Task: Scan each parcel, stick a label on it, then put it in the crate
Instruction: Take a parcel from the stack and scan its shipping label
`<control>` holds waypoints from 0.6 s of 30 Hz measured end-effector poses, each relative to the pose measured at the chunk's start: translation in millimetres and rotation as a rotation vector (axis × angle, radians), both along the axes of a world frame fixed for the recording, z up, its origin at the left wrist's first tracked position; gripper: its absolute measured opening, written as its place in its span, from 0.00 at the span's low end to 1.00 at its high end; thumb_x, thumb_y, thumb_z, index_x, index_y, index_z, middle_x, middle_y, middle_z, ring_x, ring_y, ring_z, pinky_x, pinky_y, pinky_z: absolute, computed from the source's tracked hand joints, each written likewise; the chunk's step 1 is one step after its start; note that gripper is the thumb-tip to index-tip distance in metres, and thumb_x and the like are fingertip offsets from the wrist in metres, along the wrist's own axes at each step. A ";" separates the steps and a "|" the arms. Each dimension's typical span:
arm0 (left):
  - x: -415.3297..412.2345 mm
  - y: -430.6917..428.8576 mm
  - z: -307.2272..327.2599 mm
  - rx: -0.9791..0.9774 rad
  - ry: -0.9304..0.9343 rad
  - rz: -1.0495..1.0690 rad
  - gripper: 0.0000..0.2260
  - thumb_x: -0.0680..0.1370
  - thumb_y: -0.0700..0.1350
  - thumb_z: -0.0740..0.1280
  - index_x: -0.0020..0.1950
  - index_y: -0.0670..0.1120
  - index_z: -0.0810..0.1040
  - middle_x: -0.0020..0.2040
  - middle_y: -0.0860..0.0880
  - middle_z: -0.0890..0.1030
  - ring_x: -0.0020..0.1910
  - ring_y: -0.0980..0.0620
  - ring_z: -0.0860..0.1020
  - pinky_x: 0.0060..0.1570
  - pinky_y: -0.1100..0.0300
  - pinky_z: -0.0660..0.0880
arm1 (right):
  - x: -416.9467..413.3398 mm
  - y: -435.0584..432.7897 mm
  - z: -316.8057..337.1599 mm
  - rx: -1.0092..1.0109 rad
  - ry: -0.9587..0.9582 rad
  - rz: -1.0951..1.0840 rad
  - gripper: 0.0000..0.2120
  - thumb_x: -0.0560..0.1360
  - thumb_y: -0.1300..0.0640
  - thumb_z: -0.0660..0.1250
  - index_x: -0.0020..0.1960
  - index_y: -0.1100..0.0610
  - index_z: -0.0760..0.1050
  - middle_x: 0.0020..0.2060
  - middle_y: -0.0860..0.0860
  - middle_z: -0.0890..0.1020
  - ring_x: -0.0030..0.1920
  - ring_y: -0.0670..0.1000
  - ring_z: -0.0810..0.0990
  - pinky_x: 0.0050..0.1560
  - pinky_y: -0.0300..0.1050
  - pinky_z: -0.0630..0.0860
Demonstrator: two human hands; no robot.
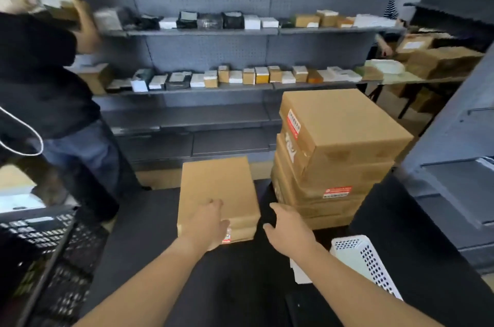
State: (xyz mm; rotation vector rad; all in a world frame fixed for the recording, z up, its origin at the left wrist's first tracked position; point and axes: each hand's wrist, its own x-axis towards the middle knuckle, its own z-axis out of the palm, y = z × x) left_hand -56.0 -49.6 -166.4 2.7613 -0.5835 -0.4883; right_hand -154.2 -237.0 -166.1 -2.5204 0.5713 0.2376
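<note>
A flat brown cardboard parcel lies on the black table in front of me. My left hand rests on its near edge, fingers spread over the top, partly covering a red and white sticker on the front face. My right hand hovers open just right of the parcel, between it and a tall stack of brown parcels with red and white labels. A black plastic crate stands at the lower left.
A white perforated basket sits at the right of the table. Grey shelves with several small boxes line the back wall. A person in black stands at the left reaching up. Another person is at the far right.
</note>
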 end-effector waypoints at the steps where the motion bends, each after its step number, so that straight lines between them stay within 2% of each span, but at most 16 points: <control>1: 7.4 5.3 -8.7 0.012 0.004 0.052 0.23 0.81 0.52 0.64 0.75 0.48 0.66 0.70 0.48 0.71 0.66 0.44 0.74 0.62 0.52 0.73 | 14.5 -0.7 -8.5 0.027 0.006 0.004 0.31 0.83 0.47 0.64 0.82 0.51 0.58 0.78 0.52 0.66 0.76 0.54 0.67 0.73 0.51 0.69; 6: 53.6 27.2 -57.3 0.013 -0.025 0.334 0.27 0.79 0.55 0.67 0.71 0.41 0.66 0.67 0.42 0.72 0.66 0.39 0.71 0.64 0.46 0.69 | 75.3 -2.9 -54.8 0.199 0.048 -0.073 0.37 0.82 0.39 0.60 0.83 0.56 0.52 0.78 0.56 0.66 0.77 0.58 0.66 0.73 0.51 0.66; 9: 74.2 36.3 -83.9 -0.104 0.058 0.551 0.29 0.78 0.55 0.68 0.69 0.38 0.64 0.67 0.39 0.71 0.66 0.35 0.70 0.63 0.42 0.68 | 96.4 -6.2 -78.6 0.266 0.081 -0.116 0.38 0.83 0.38 0.58 0.84 0.58 0.50 0.77 0.57 0.67 0.76 0.59 0.68 0.71 0.49 0.67; 12: 82.8 40.7 -101.2 -0.216 0.141 0.662 0.28 0.78 0.57 0.68 0.66 0.37 0.67 0.64 0.38 0.74 0.62 0.35 0.74 0.58 0.43 0.74 | 104.4 -7.8 -97.0 0.318 0.066 -0.152 0.34 0.83 0.40 0.59 0.81 0.58 0.59 0.75 0.55 0.72 0.74 0.58 0.71 0.70 0.49 0.69; 15: 76.2 40.3 -104.4 -0.320 0.173 0.665 0.23 0.80 0.54 0.65 0.66 0.39 0.70 0.59 0.42 0.78 0.54 0.41 0.76 0.43 0.52 0.74 | 101.8 -6.3 -104.5 0.379 0.002 -0.165 0.23 0.83 0.44 0.62 0.73 0.56 0.73 0.66 0.52 0.80 0.65 0.55 0.78 0.62 0.47 0.74; 16: 71.3 40.2 -102.8 -0.344 0.174 0.666 0.22 0.80 0.54 0.65 0.66 0.39 0.70 0.59 0.43 0.78 0.53 0.42 0.76 0.41 0.54 0.74 | 99.0 -6.2 -104.0 0.388 -0.010 -0.171 0.22 0.83 0.44 0.62 0.71 0.56 0.74 0.64 0.52 0.81 0.64 0.55 0.78 0.61 0.47 0.74; 18: 55.6 42.2 -94.3 -0.395 0.172 0.670 0.21 0.81 0.53 0.66 0.67 0.40 0.71 0.58 0.45 0.78 0.53 0.44 0.76 0.46 0.53 0.74 | 88.6 -6.9 -100.8 0.387 -0.013 -0.156 0.20 0.83 0.45 0.62 0.69 0.55 0.75 0.61 0.51 0.82 0.61 0.55 0.79 0.59 0.48 0.75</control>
